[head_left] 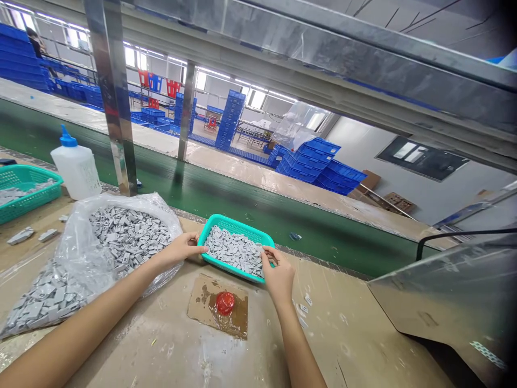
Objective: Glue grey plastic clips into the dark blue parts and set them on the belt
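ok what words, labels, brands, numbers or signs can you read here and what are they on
No text can be read for certain.
White squeeze bottle: faint print on its side, too small and blurred to read.
Middle teal basket: no lettering shows.
Gray pieces in it: any marks are too small to make out.

Bare passage: the near bench (250,358), right of the wet cardboard (197,308). Obstructions: bulging plastic bag (86,242) at left; upright metal post (117,108) beyond.
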Demonstrator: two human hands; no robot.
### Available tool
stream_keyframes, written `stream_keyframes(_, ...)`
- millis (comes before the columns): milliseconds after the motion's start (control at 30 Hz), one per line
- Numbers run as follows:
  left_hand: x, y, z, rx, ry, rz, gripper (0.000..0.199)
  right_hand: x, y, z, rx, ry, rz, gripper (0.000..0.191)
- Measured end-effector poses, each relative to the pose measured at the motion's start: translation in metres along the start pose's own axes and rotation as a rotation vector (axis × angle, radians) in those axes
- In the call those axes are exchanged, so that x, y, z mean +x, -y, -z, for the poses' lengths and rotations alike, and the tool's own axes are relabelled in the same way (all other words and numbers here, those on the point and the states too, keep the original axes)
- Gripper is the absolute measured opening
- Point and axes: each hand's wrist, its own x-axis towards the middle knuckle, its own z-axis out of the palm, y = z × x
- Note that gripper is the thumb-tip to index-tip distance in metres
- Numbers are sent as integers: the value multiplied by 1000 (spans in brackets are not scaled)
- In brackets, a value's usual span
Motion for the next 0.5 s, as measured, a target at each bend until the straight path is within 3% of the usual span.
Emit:
stream_keyframes(67, -5, -7, -4, 26, -70, -67, 35, -3, 11, 1, 46, 4, -8, 28)
stream_keyframes(167, -19, -28, -18, 101, -147, -222, 45, -16, 47, 4, 128, 57, 20, 24)
stream_keyframes(233, -32, -47, -32, 86, -41, -252, 38, -28, 79, 7, 176, 133, 84, 17)
stream_keyframes(333, -51, -69, -50, -41, 151, -179, 23, -46, 118, 15, 214, 246, 255, 10)
stream_keyframes(400, -59, -74, -57, -80, 174, -138, 19, -53, 129, 22, 176, 257, 350, 12)
stream_keyframes(500, -61, -72, -62, -92, 185, -74, 19, -60, 129, 34, 78, 242, 446, 14)
